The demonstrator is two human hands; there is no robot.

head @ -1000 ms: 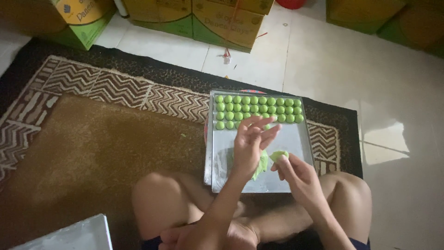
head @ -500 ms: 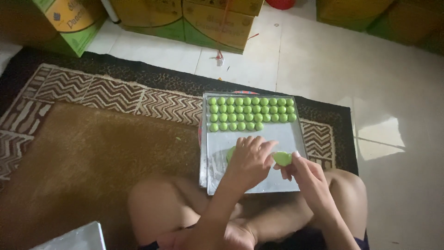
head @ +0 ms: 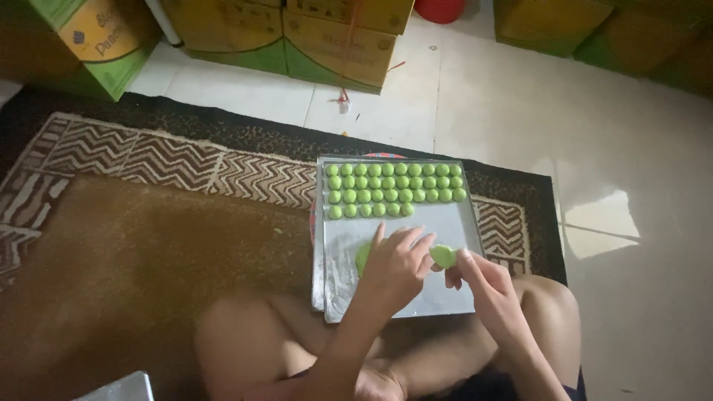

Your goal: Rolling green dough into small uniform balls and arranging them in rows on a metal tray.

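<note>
While the person sits cross-legged at the bottom of the frame, a brown rug [head: 126, 267] with a zigzag border fills the left and centre, lying on a pale tiled floor [head: 594, 148] that takes up the right side and upper middle. Yellow and green cardboard boxes [head: 334, 33] line the top edge, with one more box [head: 82, 41] in the upper left corner. A red round object [head: 440, 9] peeks in at top centre, cut off by the frame.

A metal baking tray [head: 453, 223] sits in the centre, resting on the rug just ahead of the bare knees [head: 245, 334]. Rows of small green dough balls [head: 394, 189] fill the tray's upper part: three full rows and a shorter fourth row at the left. The tray's lower half is bare, with a floury sheen.

Left hand [head: 394, 263] lies over the lower middle of the tray, fingers spread and loosely curved, pressing down on a green dough lump [head: 363, 258] that shows at its left edge; cannot tell if it actually grips. Right hand [head: 475, 278] is at the tray's lower right edge, fingertips pinched on a small green dough piece [head: 443, 256] held just beside the left hand's fingertips. A pale sheet corner [head: 119, 388] shows at bottom left.
</note>
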